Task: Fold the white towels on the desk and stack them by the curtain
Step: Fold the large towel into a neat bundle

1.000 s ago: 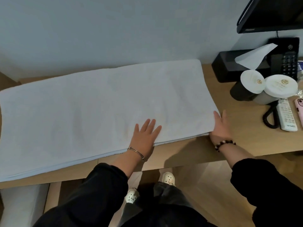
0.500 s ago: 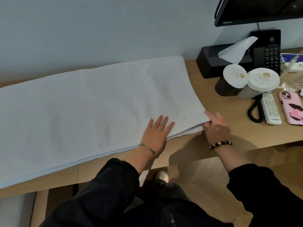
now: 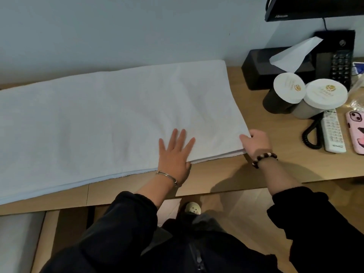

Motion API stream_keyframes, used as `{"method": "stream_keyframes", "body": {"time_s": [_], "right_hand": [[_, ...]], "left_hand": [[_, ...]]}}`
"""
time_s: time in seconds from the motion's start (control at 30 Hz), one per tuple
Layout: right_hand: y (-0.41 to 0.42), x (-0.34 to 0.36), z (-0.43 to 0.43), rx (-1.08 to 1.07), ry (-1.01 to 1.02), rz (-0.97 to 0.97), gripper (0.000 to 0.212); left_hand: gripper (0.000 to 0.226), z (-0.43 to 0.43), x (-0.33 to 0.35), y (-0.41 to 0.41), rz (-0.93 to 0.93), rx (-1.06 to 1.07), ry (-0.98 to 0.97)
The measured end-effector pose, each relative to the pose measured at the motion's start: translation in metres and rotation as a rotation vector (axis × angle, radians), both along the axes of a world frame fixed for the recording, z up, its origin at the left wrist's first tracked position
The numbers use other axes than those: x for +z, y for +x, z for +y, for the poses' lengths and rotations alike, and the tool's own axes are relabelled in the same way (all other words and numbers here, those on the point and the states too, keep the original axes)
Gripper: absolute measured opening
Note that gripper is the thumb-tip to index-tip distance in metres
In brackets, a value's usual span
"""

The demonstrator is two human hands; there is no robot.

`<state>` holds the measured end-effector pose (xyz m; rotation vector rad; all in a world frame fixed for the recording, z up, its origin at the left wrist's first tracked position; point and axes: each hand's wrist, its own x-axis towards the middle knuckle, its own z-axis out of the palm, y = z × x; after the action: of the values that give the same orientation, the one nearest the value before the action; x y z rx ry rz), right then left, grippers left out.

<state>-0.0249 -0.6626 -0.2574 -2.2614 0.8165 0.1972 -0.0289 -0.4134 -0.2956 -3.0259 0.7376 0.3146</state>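
Observation:
A long white towel (image 3: 102,123), folded lengthwise in layers, lies flat across the wooden desk (image 3: 262,166) from the left edge of view to the middle. My left hand (image 3: 175,154) presses flat on its near edge, fingers spread and straight. My right hand (image 3: 255,141) holds the towel's near right corner, the thumb on top and the fingers curled under the layers. No curtain is in view.
Right of the towel stand a black tissue box (image 3: 262,67), two lidded cups (image 3: 289,91), a black desk phone (image 3: 340,62), a white remote (image 3: 332,131) and a pink mobile phone (image 3: 356,131). A screen (image 3: 315,6) hangs at top right. The wall runs behind the desk.
My right hand went from lying open against the towel's right edge to curling round its near right corner. My left hand stayed pressed flat on the towel.

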Motion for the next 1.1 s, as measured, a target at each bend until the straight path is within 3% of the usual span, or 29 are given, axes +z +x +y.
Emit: {"method": "stream_keyframes", "body": {"time_s": [0.13,0.27,0.43,0.5,0.57,0.67,0.73,0.9,1.03,1.1], "right_hand": [[0.004,-0.003,-0.004,0.1,-0.091,0.069,0.024],[0.001,-0.011,-0.007,0.079,-0.122,0.009,0.028],[-0.003,-0.019,0.014,0.086,-0.353,0.061,0.03],[0.002,-0.016,0.023,0.137,-0.537,0.088,0.058],[0.013,-0.01,0.042,0.26,-0.705,0.005,0.084],[0.028,-0.015,0.086,0.737,-0.648,-0.141,0.068],[0.026,-0.03,0.089,1.018,-0.625,-0.05,0.058],[0.031,-0.039,0.046,0.634,-0.614,0.072,0.058],[0.03,-0.028,0.061,0.634,-0.596,0.08,0.057],[0.031,-0.019,0.063,0.644,-0.661,0.098,0.051]], "left_hand": [[0.069,0.026,-0.009,-0.011,-0.043,0.032,0.015],[0.069,0.031,-0.01,-0.014,-0.049,0.093,-0.001],[0.072,0.029,-0.009,-0.013,-0.043,0.114,0.022],[0.075,0.028,-0.008,-0.012,-0.032,0.111,0.044],[0.08,0.028,-0.006,-0.011,-0.015,0.106,0.067],[0.087,0.028,-0.004,-0.01,0.003,0.082,0.099],[0.09,0.03,0.0,-0.009,0.019,0.066,0.11],[0.081,0.038,0.018,-0.001,0.027,0.012,0.018],[0.037,0.043,0.029,0.038,-0.03,0.178,-0.344],[0.04,0.05,0.028,0.066,-0.093,0.309,-0.311]]}}
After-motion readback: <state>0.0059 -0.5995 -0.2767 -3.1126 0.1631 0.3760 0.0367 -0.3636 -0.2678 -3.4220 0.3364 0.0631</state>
